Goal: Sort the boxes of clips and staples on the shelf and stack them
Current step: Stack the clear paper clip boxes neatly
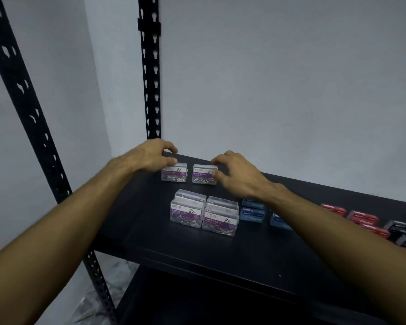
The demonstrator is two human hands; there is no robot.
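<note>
Two clear paper clip boxes stand side by side near the back left of the black shelf (220,252). My left hand (150,156) grips the left box (175,175) from above. My right hand (234,172) grips the right box (204,177) at its top and right side. In front of them stand two rows of clear paper clip boxes (204,214), several in all. To the right lie blue staple boxes (252,213), partly hidden by my right forearm, then red staple boxes (361,218) and black boxes (402,233).
A black perforated upright (150,78) rises behind my left hand, and another upright (33,118) slants at the front left. A grey wall closes the back. A lower shelf (197,301) lies dark beneath.
</note>
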